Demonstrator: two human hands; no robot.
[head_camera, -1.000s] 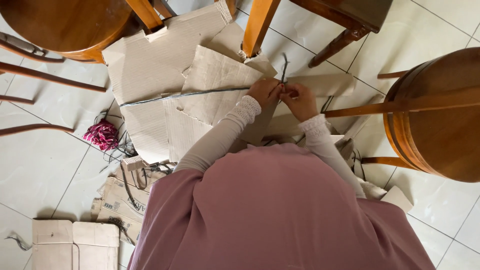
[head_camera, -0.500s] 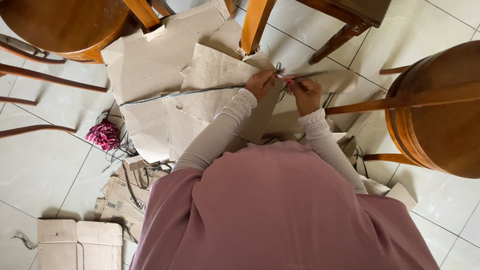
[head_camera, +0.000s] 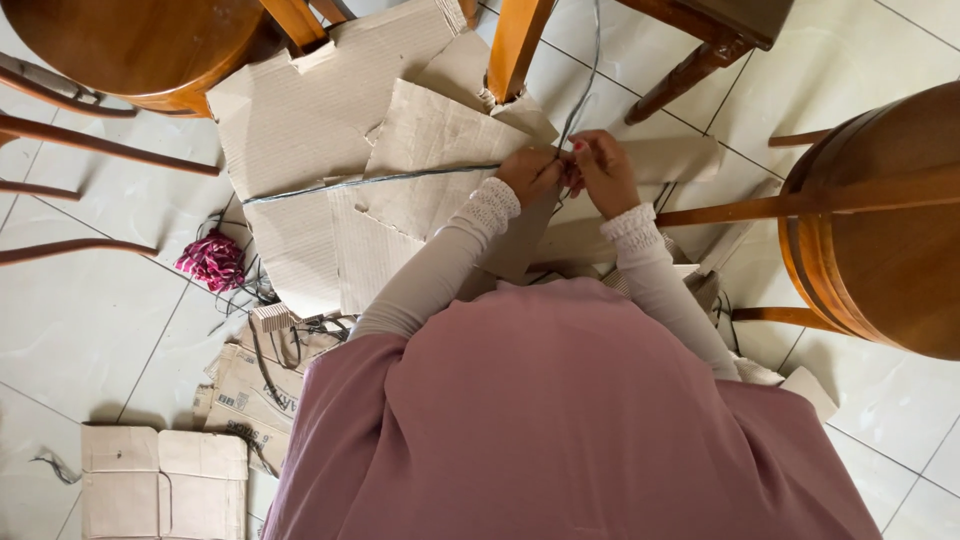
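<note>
I see my fingers pinched together on a thin dark wire, the left hand and right hand touching each other over it. One length of wire runs left across the sheets of flattened cardboard on the tiled floor; another rises far, beside a wooden chair leg. A round wooden stool stands to the right, a pink tangle of string lies well to the left.
</note>
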